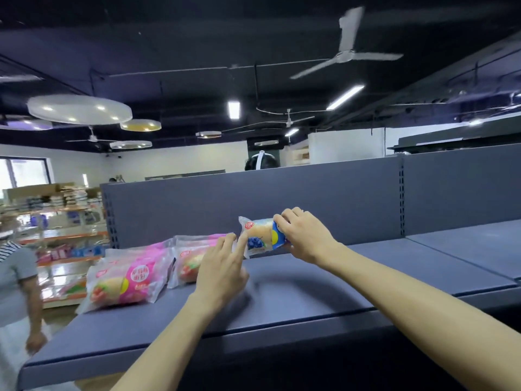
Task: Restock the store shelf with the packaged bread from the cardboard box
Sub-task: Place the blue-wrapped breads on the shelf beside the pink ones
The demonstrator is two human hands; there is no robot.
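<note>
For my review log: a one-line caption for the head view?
Right hand grips a blueberry bread pack on the grey shelf, left hand touching it, beside two pink packs.

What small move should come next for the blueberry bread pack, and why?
Probably lower the blue pack flat onto the shelf beside the second pink pack, then let go. The right hand grips its right end and the left hand touches its left end with a fingertip; it appears tilted, beside the row of two pink packs.
</note>
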